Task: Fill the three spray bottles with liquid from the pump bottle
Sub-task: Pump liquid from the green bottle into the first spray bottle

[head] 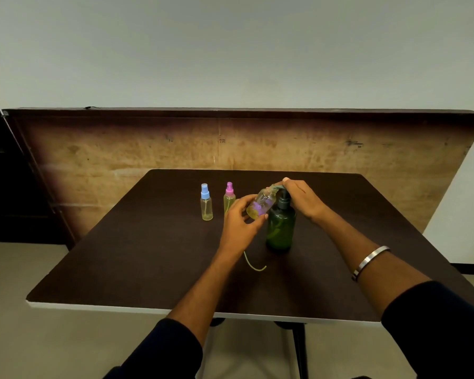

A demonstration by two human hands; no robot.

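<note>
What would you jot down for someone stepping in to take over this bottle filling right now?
Left hand grips the open third spray bottle, tilted at the pump spout.
Right hand rests on the pump head of the green pump bottle.
Blue-capped bottle and pink-capped bottle stand capped behind, both holding liquid.
A loose dip tube lies on the table.
Left: finish filling, refit its sprayer.

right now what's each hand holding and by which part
The left hand grips the tilted, uncapped spray bottle around its lower body. The right hand rests on the pump head of the green pump bottle, pressing rather than holding.
</note>
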